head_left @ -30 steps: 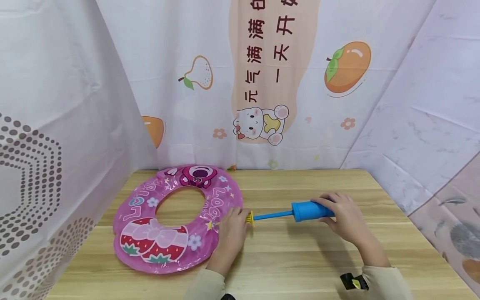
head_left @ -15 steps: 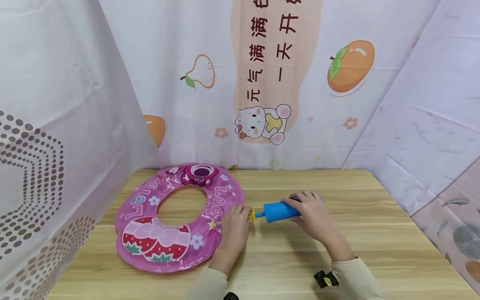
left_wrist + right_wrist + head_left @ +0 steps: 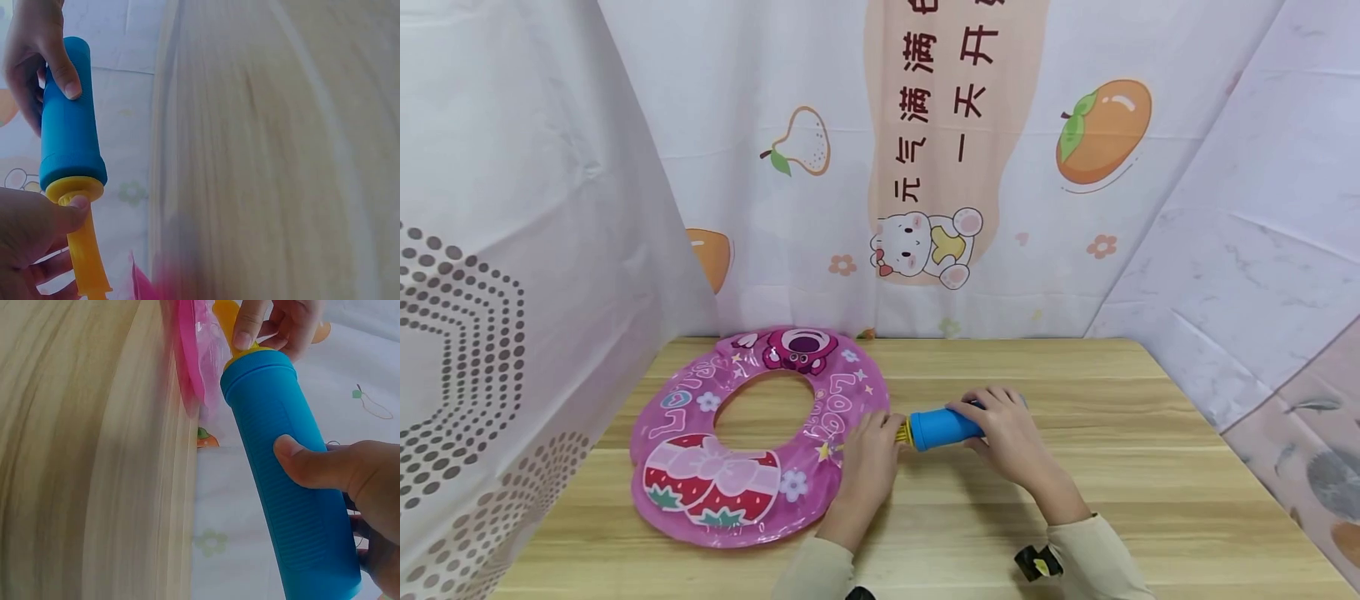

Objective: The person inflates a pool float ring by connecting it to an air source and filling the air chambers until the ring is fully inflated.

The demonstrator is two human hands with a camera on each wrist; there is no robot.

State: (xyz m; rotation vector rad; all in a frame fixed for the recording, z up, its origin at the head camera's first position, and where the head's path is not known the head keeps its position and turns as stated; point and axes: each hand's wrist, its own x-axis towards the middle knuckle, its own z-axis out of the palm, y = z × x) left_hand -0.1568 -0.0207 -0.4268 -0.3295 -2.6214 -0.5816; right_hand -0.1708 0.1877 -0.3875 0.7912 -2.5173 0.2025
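A blue hand pump [image 3: 936, 429] with a yellow nozzle end [image 3: 86, 256] lies level between my two hands. My right hand [image 3: 1011, 433] grips its blue barrel [image 3: 281, 469], thumb along the side. With my left hand [image 3: 868, 462] I pinch the yellow end, thumb just below its round flange [image 3: 75, 186]. The barrel's end sits right at that flange, and no blue rod shows between them. On the left, a pink swim ring [image 3: 655, 492] printed with strawberries and a bear lies plump on the table. Its right edge is partly hidden behind my left hand, beside the nozzle.
The wooden table [image 3: 1150, 467] spreads under everything. A white printed curtain [image 3: 1000, 308] hangs along its back edge, with more cloth hanging at the left and right sides.
My right hand has moved left with the blue barrel, so the blue rod that showed earlier has slid inside. My left hand has stayed nearly in place at the ring.
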